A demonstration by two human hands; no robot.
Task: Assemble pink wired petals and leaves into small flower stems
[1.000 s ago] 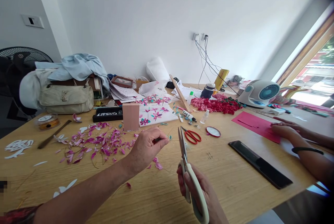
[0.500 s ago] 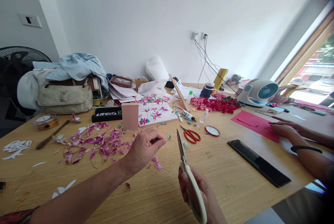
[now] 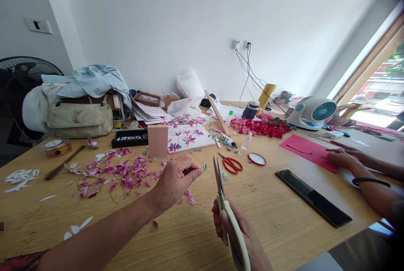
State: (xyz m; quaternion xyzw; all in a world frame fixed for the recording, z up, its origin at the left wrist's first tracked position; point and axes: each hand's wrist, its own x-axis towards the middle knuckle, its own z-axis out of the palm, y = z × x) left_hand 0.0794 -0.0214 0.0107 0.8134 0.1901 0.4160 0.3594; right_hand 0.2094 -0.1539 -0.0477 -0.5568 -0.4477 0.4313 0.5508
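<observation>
My right hand (image 3: 235,229) is wrapped round the cream handles of a pair of scissors (image 3: 219,180), whose blades point up and stand slightly apart. To their left, my left hand (image 3: 181,178) is closed in a pinch above the table; a small dark bit shows at the fingertips, but I cannot make out what it is. Loose pink petals (image 3: 189,197) lie just below that hand, and a larger heap of pink petals (image 3: 126,172) with thin stems spreads to its left. Red-handled snips (image 3: 232,164) rest beyond the scissors.
A black phone-like slab (image 3: 312,197) lies at the right. Past it, another person's hands (image 3: 344,159) touch a pink sheet (image 3: 306,151). A pinkish block (image 3: 158,141) stands behind my left hand. Red flower bunches (image 3: 271,126) and a small fan (image 3: 312,113) sit farther back.
The scissor blades have spread apart, and the lower handle has swung out to the left in my right hand. My left hand has barely moved.
</observation>
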